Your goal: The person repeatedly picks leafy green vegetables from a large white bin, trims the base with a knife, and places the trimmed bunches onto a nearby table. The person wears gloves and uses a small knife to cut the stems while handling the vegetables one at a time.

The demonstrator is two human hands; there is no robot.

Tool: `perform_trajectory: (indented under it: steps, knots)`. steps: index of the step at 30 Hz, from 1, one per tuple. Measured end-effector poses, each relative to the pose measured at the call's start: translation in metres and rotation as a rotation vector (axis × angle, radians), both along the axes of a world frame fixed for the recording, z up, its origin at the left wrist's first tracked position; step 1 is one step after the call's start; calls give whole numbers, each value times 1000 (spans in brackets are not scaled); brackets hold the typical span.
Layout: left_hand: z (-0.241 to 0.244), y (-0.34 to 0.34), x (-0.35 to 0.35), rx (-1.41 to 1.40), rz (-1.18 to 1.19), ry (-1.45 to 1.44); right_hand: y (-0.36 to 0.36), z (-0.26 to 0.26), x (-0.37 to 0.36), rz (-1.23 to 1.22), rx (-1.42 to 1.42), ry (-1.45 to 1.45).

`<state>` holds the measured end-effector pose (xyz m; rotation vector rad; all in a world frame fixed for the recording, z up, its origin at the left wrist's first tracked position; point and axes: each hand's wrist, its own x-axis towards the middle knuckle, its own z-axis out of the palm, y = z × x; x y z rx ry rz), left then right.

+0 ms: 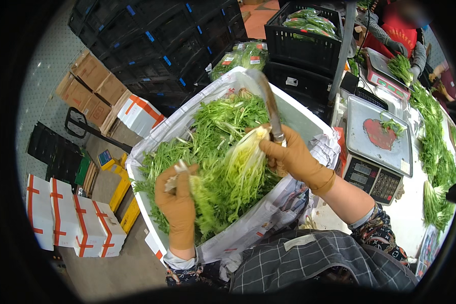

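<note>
Both my hands wear tan rubber gloves above a white foam box [302, 110] lined with newspaper and filled with frilly leafy greens [228, 117]. My right hand [288, 152] grips the handle of a curved knife [268, 97], its blade pointing up and away, and also pinches the pale base of a head of frisée-like greens [245, 163]. Its leaves hang down over the box. My left hand [178, 197], at the box's left part, holds a whitish stem piece with blurred yellow-green leaves between thumb and fingers.
A digital scale [380, 133] with leaf scraps stands right, beside greens [435, 152] on a white table. Black crates [304, 45] stand beyond the box. Left are a yellow pallet jack [123, 190], cartons [93, 87] and taped foam boxes [85, 224]. A co-worker's gloved hands [397, 47] handle greens, upper right.
</note>
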<state>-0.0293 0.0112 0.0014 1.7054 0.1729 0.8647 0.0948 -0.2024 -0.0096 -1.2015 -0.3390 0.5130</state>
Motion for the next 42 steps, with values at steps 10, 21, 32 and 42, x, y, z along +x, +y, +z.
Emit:
perform_trajectory:
  steps: [10, 21, 32, 42]
  knots:
    - [13, -27, 11, 343, -213, 227, 29, 6, -9, 143, -62, -154]
    - [-89, 116, -61, 1251, 15, 1214, -35, -28, 46, -170, -328, -61]
    - [-10, -42, 64, 1264, -421, 525, -57, -51, 60, -277, -42, 132]
    - [-170, -95, 156, 1618, -831, 476, -55, -51, 61, -230, 95, 141]
